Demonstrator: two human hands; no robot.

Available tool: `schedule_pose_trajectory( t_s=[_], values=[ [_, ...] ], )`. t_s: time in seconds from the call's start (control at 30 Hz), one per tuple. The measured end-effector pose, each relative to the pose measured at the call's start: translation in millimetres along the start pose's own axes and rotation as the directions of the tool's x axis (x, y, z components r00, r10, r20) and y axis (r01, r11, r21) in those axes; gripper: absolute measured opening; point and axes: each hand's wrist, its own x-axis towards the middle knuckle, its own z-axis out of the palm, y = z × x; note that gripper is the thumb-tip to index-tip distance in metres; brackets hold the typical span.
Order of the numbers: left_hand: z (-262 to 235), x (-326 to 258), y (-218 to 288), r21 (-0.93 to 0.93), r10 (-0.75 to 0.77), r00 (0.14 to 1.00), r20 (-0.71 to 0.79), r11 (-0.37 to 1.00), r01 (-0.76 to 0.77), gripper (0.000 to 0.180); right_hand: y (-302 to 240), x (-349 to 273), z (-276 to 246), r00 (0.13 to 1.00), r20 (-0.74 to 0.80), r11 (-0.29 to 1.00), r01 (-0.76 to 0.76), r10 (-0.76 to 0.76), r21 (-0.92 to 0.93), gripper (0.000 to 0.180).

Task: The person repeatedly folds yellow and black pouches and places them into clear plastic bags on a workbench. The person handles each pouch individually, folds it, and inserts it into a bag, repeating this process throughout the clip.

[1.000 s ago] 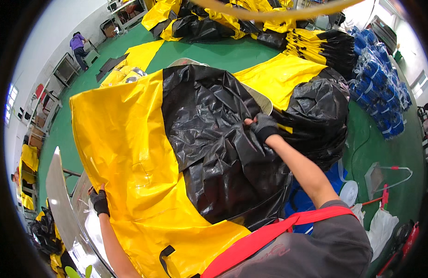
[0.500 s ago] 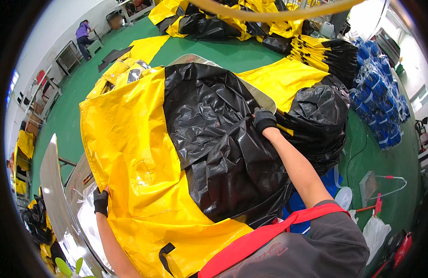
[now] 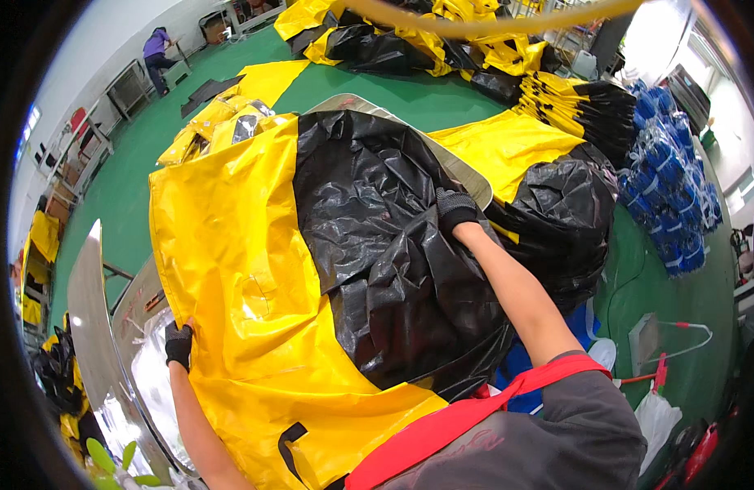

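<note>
Tarpaulin (image 3: pixel 238 245): left grip (image 3: pixel 179 345) closes around its yellow edge (image 3: pixel 171 261); right grip (image 3: pixel 456 209) touches the black panel (image 3: pixel 369 220), closure indeterminable; grey shirt (image 3: pixel 577 416) bears illegible red lettering (image 3: pixel 467 445).

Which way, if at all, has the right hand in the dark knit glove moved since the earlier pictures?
Yes: the gloved right hand has moved slightly left, away from the rounded corner of the silver metal table.

the sheet (image 3: pixel 246 245) stretches between left hand (image 3: pixel 179 345) and right hand (image 3: pixel 455 209), apparently over a table (image 3: pixel 475 184). bundles (image 3: pixel 667 184) stand well right of the right hand; packets (image 3: pixel 222 122) lie beyond the left.
</note>
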Motion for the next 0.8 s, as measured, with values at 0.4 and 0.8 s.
schedule_pose_trajectory(
  t_s=[0.4,0.8],
  values=[
    [-20,-29,26,-0.302,-0.449,0.884,0.133,0.831,0.468,0.05,120,2,-64,0.901,-0.084,0.835,-0.355,0.426,0.421,0.082],
    [-3,3,-21,0.599,0.071,0.86,-0.505,0.746,0.29,0.066,63,-14,-116,0.96,0.008,0.94,-0.271,0.279,-0.208,0.067]
  ],
)
